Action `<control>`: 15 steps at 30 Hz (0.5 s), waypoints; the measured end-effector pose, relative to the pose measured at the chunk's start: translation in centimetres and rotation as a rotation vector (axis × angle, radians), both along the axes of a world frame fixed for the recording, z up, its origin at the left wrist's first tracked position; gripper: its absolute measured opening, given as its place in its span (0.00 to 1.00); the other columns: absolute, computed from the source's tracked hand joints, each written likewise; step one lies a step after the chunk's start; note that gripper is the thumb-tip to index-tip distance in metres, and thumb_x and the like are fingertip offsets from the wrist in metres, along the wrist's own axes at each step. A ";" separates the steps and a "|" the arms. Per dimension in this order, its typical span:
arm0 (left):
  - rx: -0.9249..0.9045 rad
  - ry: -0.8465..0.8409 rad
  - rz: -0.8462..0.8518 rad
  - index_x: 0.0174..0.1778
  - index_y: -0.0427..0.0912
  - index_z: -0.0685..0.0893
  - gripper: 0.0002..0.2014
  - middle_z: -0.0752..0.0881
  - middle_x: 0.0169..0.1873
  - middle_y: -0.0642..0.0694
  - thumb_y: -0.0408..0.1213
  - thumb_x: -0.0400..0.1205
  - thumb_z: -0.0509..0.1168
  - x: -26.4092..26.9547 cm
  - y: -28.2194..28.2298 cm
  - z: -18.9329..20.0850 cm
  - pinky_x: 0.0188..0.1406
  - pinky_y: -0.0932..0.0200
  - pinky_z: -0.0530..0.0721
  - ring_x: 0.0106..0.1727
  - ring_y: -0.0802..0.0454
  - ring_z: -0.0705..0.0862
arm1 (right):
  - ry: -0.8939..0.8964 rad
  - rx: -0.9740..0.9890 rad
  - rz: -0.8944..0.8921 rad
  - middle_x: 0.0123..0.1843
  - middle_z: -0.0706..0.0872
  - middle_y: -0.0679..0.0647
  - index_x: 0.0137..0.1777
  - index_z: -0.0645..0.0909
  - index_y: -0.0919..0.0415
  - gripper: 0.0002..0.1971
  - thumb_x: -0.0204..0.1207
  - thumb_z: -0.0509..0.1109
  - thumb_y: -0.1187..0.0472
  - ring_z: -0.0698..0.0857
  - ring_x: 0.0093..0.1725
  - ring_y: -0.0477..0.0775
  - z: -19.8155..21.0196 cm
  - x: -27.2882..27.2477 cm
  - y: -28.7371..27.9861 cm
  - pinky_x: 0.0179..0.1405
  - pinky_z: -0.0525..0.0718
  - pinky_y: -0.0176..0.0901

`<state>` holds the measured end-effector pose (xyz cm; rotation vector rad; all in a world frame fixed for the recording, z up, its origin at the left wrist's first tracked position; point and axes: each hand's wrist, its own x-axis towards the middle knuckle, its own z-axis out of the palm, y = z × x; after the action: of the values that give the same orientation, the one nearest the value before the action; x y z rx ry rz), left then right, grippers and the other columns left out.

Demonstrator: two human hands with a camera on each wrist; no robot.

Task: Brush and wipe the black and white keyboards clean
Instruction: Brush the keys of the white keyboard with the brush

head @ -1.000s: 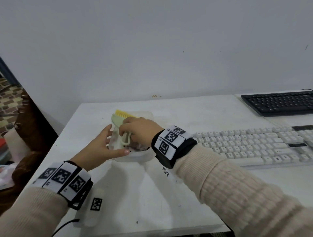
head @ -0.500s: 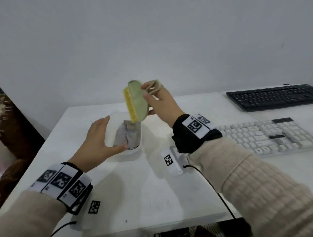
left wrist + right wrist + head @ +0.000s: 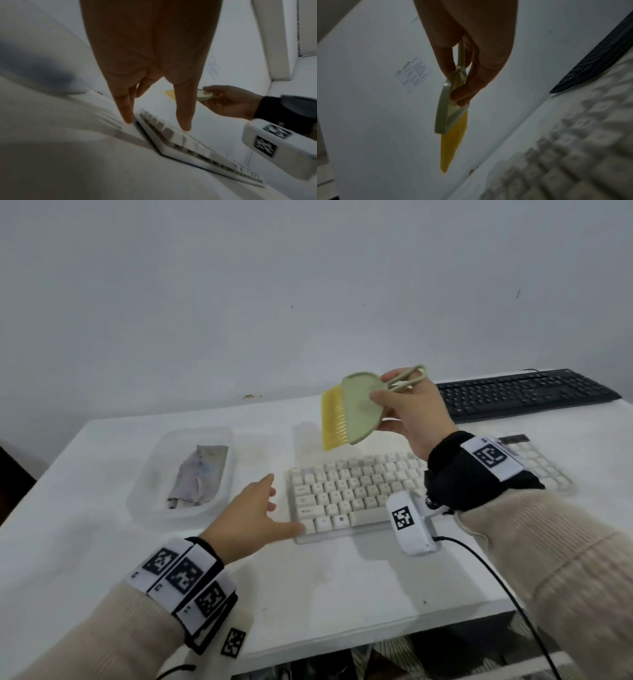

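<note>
We hold the brush (image 3: pixel 356 409) up in our right hand (image 3: pixel 416 412), fingers curled round its looped green handle and thumb on the flat back, with the yellow bristles pointing left and down. It hangs in the air above the far left part of the white keyboard (image 3: pixel 346 491), not touching the keys.

The white keyboard lies straight below and slightly near of the bristles, its long axis running left to right across the table (image 3: pixel 342 583). So the brush must come down and tip bristles-first, then travel along that axis. Our right hand is plainly the nearer one for that stroke.

Our left hand (image 3: pixel 250 518) is empty, fingers straight and spread, at the keyboard's near left corner. The thumb seems to rest on the edge there, though the left wrist view is too dim and blurred to be sure of contact.

The black keyboard (image 3: pixel 524 392) lies at the far right, well apart from both hands, also lengthways left to right.

To the left stands a clear plastic tray (image 3: pixel 150 474) with a crumpled grey cloth (image 3: pixel 198 474) in it, out of the brush's way. Nothing stands between bristles and keys; only our own right forearm and its wrist camera cover the keyboard's middle.
</note>
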<state>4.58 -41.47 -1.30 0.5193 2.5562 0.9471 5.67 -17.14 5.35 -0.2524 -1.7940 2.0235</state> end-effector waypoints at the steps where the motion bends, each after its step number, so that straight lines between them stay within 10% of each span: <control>1: -0.046 -0.037 0.003 0.83 0.43 0.51 0.52 0.70 0.72 0.49 0.49 0.70 0.77 0.0 0.6 -0.2 0.58 0.62 0.77 0.60 0.56 0.75 | -0.012 0.002 -0.012 0.40 0.82 0.57 0.48 0.74 0.58 0.11 0.76 0.67 0.75 0.83 0.36 0.56 -0.2 0.6 1.3 0.28 0.86 0.42; 9: -0.096 -0.154 0.004 0.45 0.53 0.74 0.23 0.84 0.45 0.56 0.37 0.65 0.81 -0.4 3.7 0.1 0.53 0.61 0.83 0.48 0.59 0.85 | -0.073 -0.022 -0.145 0.41 0.83 0.56 0.44 0.77 0.56 0.11 0.76 0.66 0.73 0.83 0.37 0.56 -1.6 5.0 12.0 0.28 0.85 0.41; 15: -0.231 -0.151 0.062 0.59 0.45 0.70 0.39 0.80 0.50 0.53 0.46 0.58 0.85 -1.0 4.4 -0.2 0.59 0.56 0.81 0.52 0.55 0.81 | -0.188 -0.029 -0.268 0.43 0.82 0.54 0.44 0.76 0.54 0.10 0.77 0.66 0.72 0.82 0.38 0.55 -3.4 7.1 19.4 0.34 0.81 0.44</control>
<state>3.54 -37.09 -1.46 0.2917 2.5123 0.6704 12.80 2.28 1.93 -0.6744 -1.7314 1.8876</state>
